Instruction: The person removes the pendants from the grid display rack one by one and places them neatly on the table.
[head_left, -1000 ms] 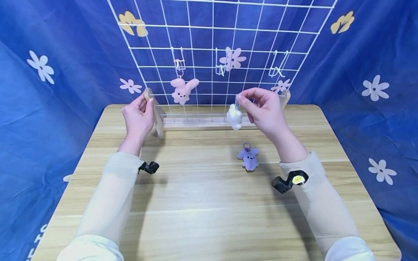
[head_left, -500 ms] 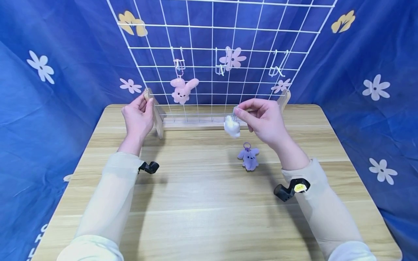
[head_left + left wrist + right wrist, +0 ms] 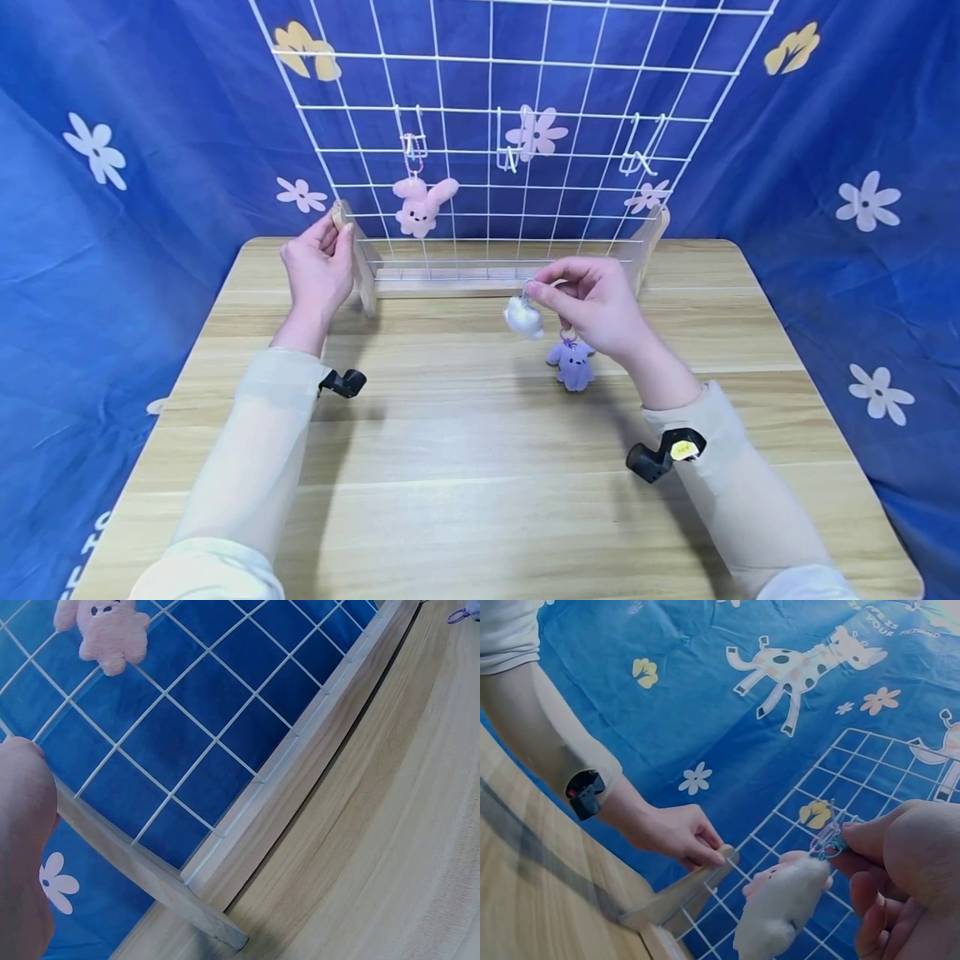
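Note:
My right hand (image 3: 596, 304) pinches the chain of a white plush keychain (image 3: 523, 317), which dangles in front of the rack's base. In the right wrist view the white plush (image 3: 784, 907) hangs below the thumb and fingertip. My left hand (image 3: 318, 260) grips the upper end of the rack's left wooden foot (image 3: 363, 279). A pink bunny plush keychain (image 3: 420, 206) hangs from the left hook (image 3: 413, 148) of the white wire grid rack (image 3: 487, 187). Just below the right hand, a purple plush keychain (image 3: 574, 365) lies on the table, its ring partly covered by the fingers.
A middle hook (image 3: 507, 157) and a right hook (image 3: 637, 160) on the grid hold nothing. The rack stands at the back of the wooden table (image 3: 450, 500). Blue flowered cloth (image 3: 150, 183) surrounds the table behind and on both sides.
My right hand has come down and toward me from the grid, slightly left, carrying the white plush keychain lower. The left hand stays on the wooden foot.

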The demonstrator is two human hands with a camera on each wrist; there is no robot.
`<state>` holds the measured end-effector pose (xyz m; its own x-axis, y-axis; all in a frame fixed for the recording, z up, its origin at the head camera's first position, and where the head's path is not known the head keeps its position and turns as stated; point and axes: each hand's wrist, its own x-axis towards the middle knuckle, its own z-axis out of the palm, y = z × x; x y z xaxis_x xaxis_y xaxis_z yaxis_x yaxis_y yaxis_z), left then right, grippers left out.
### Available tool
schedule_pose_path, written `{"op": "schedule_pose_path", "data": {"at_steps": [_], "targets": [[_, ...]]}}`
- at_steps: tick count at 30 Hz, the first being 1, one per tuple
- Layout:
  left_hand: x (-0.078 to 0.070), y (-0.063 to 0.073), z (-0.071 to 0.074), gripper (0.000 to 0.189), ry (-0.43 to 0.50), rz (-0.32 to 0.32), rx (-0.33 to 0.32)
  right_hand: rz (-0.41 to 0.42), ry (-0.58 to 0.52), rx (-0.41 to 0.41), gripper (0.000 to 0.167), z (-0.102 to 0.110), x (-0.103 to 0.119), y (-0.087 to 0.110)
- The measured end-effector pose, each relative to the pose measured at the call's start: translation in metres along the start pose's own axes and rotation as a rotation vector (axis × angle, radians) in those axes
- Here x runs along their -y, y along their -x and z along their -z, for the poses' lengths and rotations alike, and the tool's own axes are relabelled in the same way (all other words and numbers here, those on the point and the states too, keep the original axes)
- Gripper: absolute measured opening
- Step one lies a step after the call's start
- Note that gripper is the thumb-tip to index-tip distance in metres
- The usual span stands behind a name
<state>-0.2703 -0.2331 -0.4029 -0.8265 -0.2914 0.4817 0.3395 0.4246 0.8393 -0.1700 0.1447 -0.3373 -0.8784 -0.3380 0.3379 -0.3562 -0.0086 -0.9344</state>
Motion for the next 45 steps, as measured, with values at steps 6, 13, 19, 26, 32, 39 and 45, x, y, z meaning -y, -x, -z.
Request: {"op": "schedule_pose_path", "data": {"at_steps": [6,13,19,26,32,39,45], "targets": [[0.0,-0.001,-0.001,0.034,0.0,0.004,-0.003,-0.017,-0.005,0.049,0.005,-0.005,-0.01,0.004],[-0.002,-0.001,-0.002,0.035,0.015,0.024,0.004,-0.101,0.033,0.086,0.005,-0.013,-0.02,0.011],[-0.002,0.0,-0.003,0.035,0.018,0.02,0.007,-0.184,0.017,0.102,0.006,-0.021,-0.027,0.018],[-0.002,0.0,-0.002,0.034,0.012,0.005,0.001,-0.237,0.036,0.11,0.006,-0.029,-0.039,0.024],[-0.001,0.001,-0.002,0.034,-0.001,0.011,-0.003,-0.278,0.03,0.135,0.007,-0.035,-0.049,0.03],[0.0,0.0,-0.001,0.035,0.002,0.028,0.005,-0.323,0.013,0.156,0.007,-0.043,-0.06,0.038],[0.0,0.0,-0.001,0.035,0.013,0.033,0.006,-0.337,0.022,0.193,0.007,-0.045,-0.071,0.044]]}}
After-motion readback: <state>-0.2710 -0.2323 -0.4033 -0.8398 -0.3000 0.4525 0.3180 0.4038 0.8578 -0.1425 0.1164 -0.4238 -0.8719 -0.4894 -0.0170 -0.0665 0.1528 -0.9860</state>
